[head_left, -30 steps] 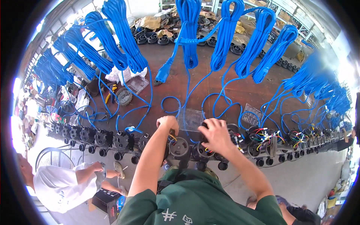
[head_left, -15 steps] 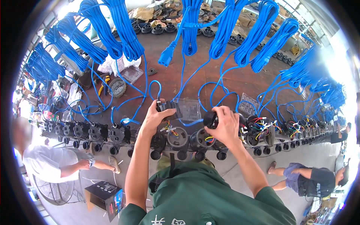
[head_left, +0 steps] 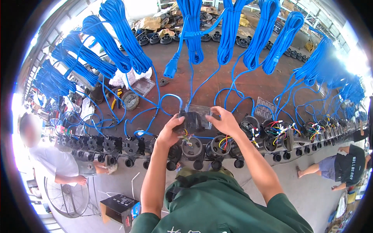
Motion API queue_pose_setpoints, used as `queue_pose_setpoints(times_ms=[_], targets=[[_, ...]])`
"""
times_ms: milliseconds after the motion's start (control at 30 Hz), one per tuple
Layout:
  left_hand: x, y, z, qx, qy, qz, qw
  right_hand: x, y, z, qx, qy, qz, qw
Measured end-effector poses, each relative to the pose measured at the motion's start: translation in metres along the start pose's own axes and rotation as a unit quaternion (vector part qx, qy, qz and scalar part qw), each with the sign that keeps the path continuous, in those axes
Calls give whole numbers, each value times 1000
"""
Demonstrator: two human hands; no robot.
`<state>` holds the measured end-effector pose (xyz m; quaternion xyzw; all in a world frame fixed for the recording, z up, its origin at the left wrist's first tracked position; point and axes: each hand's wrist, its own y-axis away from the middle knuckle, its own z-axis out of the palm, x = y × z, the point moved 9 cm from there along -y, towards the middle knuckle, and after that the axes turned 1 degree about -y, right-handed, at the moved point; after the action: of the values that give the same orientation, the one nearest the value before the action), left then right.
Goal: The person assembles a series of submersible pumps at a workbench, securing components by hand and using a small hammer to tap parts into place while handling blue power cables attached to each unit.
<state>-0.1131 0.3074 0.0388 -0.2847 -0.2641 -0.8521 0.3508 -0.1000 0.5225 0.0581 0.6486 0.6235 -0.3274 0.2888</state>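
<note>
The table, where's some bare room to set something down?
The table looks bare between the back row of black rings and the small coil, left of the blue plug; less so between the blue bundles and your right hand, where cables cross. Crowded: the near edge, lined with black housings, and around the pliers.

Right grip (head_left: pixel 225 122) moved left, closer to left grip (head_left: pixel 169 132) and its black part (head_left: pixel 191 121)

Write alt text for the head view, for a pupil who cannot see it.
A person's left hand holds a black part, the right hand close beside it, at a reddish-brown table edged with black housings, some with coloured wires. Bundles of blue cable hang above.
</note>
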Motion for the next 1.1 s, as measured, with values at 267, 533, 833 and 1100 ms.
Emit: queue_pose_setpoints(times_ms=[267,533,833,1100], targets=[[-17,-19,-2,44,-87,-43,994,-18,2,92,-278,-619,210,704],[-12,21,-26,163,-56,30,985,-31,2,92,-245,-651,132,707],[-38,47,-21,141,-252,10,957,1,4,80,-186,-687,192,676],[-42,49,-11,116,-391,-84,909,14,2,83,-197,-509,231,806]])
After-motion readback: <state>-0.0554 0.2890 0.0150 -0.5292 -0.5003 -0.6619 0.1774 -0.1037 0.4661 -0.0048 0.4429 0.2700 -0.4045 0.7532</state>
